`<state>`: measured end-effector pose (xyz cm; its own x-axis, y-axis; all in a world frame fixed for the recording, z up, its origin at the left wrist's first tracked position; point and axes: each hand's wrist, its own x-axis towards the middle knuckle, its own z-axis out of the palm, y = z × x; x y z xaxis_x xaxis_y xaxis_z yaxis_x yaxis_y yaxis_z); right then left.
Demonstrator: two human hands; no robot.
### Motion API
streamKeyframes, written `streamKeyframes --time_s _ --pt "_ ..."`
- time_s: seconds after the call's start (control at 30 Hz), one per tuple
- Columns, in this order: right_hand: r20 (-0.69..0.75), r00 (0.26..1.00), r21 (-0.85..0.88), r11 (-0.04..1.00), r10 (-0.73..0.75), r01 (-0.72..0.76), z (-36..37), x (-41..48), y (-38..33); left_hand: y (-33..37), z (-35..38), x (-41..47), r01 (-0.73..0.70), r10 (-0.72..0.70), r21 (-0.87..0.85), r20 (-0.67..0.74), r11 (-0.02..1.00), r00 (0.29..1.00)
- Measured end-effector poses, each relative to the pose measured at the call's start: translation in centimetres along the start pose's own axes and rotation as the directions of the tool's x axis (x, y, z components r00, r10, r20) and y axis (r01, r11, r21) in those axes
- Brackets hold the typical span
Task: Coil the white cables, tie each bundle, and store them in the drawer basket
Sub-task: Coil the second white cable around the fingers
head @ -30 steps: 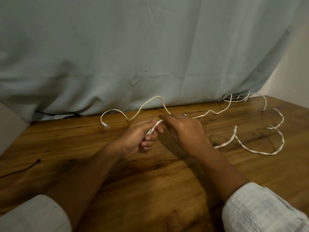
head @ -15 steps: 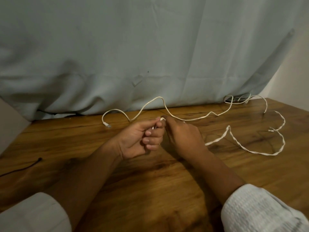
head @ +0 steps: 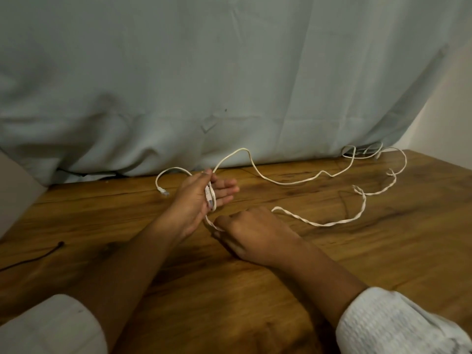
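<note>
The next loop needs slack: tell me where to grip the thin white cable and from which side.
Take the thin white cable on the stretch lying flat on the brown wooden table, just past the right hand. Come from above, pinching across it: it lies low and nearly straight there, with bare wood either side.

Two white sleeves are seen at the lower edge of the view. The left sleeve, at about 7 o'clock, is made of smooth, plain cloth with a soft rounded edge. The right sleeve, at about 5 o'clock, is marked by a fine crinkled weave (rows of small ridges, greyish in the folds) and is ended well short of the wrist. The left forearm and right forearm are left bare, as are the left hand and the right hand.
</note>
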<state>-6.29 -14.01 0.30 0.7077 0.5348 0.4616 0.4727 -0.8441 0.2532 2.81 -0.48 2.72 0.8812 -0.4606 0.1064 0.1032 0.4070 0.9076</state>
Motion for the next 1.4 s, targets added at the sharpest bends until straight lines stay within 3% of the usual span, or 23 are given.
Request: streamKeyframes --time_s 0.07,0.13,0.2,0.4,0.53,0.7,0.83,0.97,1.07,1.23,1.4 --pt "-0.078 0.997 0.027 1.000 0.004 -0.002 -0.7 -0.1 0.2 -0.5 -0.1 -0.2 -0.015 0.011 0.221 0.021 0.975 1.000" --pt "-0.133 0.989 0.099 0.994 0.058 -0.045 -1.6 -0.3 0.6 -1.1 -0.4 -0.3 -0.104 0.081 0.505 0.068 0.857 0.994" --pt "-0.148 0.979 0.172 0.979 0.137 -0.111 -2.2 -0.5 1.3 -1.2 -0.5 -0.5 -0.142 0.091 0.653 0.112 0.744 0.990" --pt "-0.301 0.907 0.232 0.945 0.294 -0.230 -1.5 -1.6 4.4 -1.4 -0.2 -0.9 0.001 -0.113 0.577 0.159 0.817 0.981" --pt "-0.325 0.863 0.219 0.918 0.387 -0.329 -0.8 -1.9 5.1 -0.9 1.1 -1.5 0.160 -0.238 0.312 0.229 0.937 0.944" --pt "-0.228 0.868 0.299 0.880 0.441 -0.368 -0.7 -2.2 4.9 -0.6 1.6 -1.8 0.273 -0.295 0.110 0.363 0.956 0.884" --pt "-0.130 0.873 0.284 0.861 0.471 -0.422 -0.3 -1.4 3.9 -0.8 1.2 -1.4 0.328 -0.280 -0.059 0.390 0.943 0.877" --pt "0.153 0.869 0.065 0.873 0.470 -0.483 -0.2 -1.1 3.0 -0.6 1.1 -1.0 0.310 -0.228 -0.212 0.340 0.927 0.912" --pt "0.221 0.882 -0.038 0.908 0.416 -0.418 -0.2 -0.6 1.9 -0.1 0.8 -0.6 0.249 -0.168 -0.303 0.268 0.920 0.949" --pt "0.222 0.944 -0.091 0.970 0.242 -0.227 -0.6 0.1 -0.4 -0.3 0.8 -0.2 0.083 -0.074 -0.191 0.059 0.978 0.996" --pt "0.065 0.996 -0.026 0.998 0.063 -0.061 -1.2 0.1 -1.3 -1.1 -0.1 0.0 -0.008 0.011 0.252 -0.010 0.968 1.000"
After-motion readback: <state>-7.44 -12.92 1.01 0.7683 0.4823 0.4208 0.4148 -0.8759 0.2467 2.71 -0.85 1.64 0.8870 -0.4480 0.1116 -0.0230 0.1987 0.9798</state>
